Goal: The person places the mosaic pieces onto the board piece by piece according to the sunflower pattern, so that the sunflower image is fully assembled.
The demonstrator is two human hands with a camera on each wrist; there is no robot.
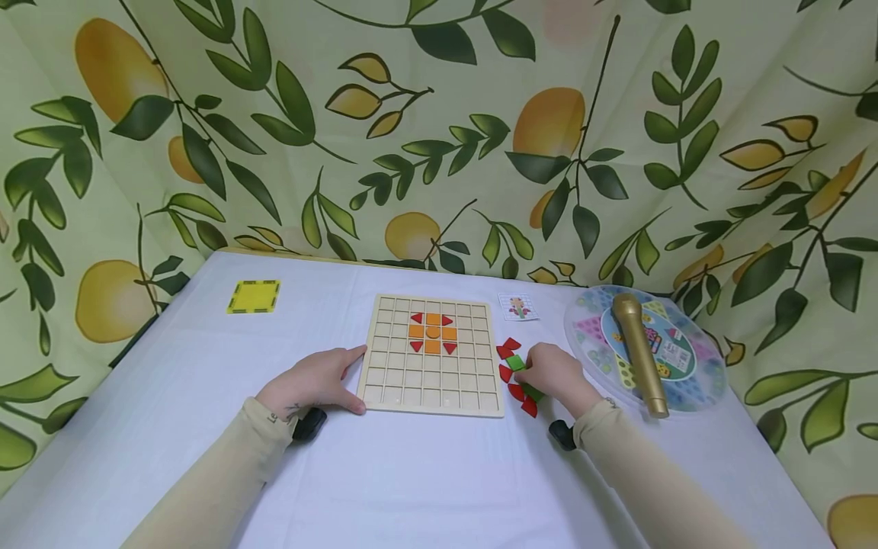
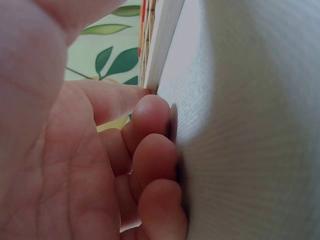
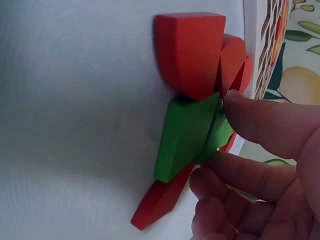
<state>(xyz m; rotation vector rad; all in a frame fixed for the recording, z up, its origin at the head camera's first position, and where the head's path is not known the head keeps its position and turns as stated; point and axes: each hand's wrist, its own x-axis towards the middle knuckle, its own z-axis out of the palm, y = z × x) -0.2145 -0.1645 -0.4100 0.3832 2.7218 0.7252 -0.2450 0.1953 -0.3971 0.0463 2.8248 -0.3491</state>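
Right hand (image 1: pixel 549 370) pinches a green block (image 3: pixel 221 129); the wooden grid board (image 1: pixel 473 383) lies just left of its fingers.
Left hand (image 1: pixel 317 377), thumb and forefinger parted, touches the board's opposite edge; red blocks (image 3: pixel 195 52) lie near the right fingertips.

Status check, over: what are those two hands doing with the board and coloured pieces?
Left hand touching wooden board. Right hand pinching green piece. Board partly filled. Loose red pieces crowd close by.

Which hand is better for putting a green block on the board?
Probably the right hand: it pinches a green block beside the board. The left hand touches the board's opposite edge, away from that block.
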